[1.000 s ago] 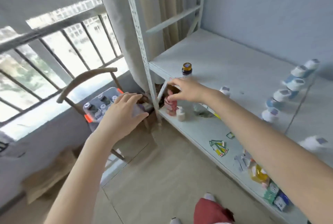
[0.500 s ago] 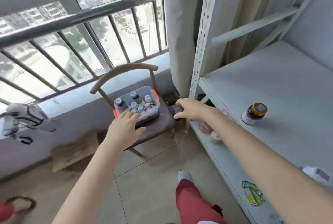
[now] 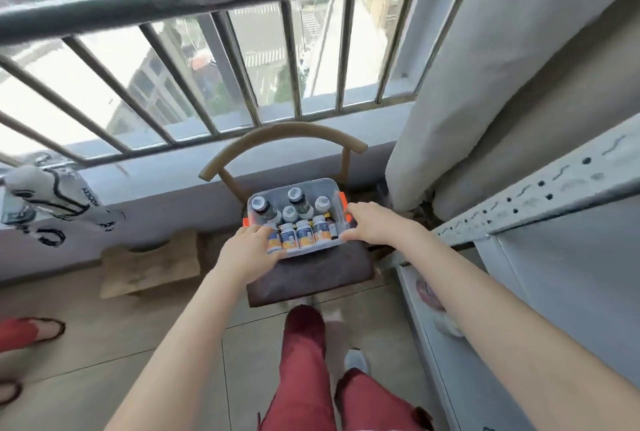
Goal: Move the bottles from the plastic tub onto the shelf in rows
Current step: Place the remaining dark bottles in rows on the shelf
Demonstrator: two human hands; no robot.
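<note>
A person's two bare hands hold a clear plastic tub (image 3: 300, 181) of bottles (image 3: 304, 235) on the brown seat of a chair (image 3: 311, 276), directly ahead of both outstretched arms. The front row between the hands carries white labels with blue and orange panels. The print is too small and soft to read. The taller dark bottles (image 3: 265, 211) behind them show grey marks on white caps, equally illegible. Black lettering runs across a white cloth (image 3: 52, 203) hanging well to the left of the left hand, and it too is blurred beyond reading.

The tub's near wall hides the lower halves of the front bottles, and the left hand (image 3: 247, 250) covers the near-left corner. The fingers lie over the wall and the thumb sits beneath, gripping it. The right hand (image 3: 374, 226) clasps the near-right corner, with the thumb along the front rim and the fingers wrapped by the orange latch (image 3: 342, 200). Neither hand is spread wide.

The shelf (image 3: 460, 382) lies to the right of the right forearm and is cut off by the frame edge. The arm partly hides a red-and-white object (image 3: 429, 293) on it that is too blurred to identify.
</note>
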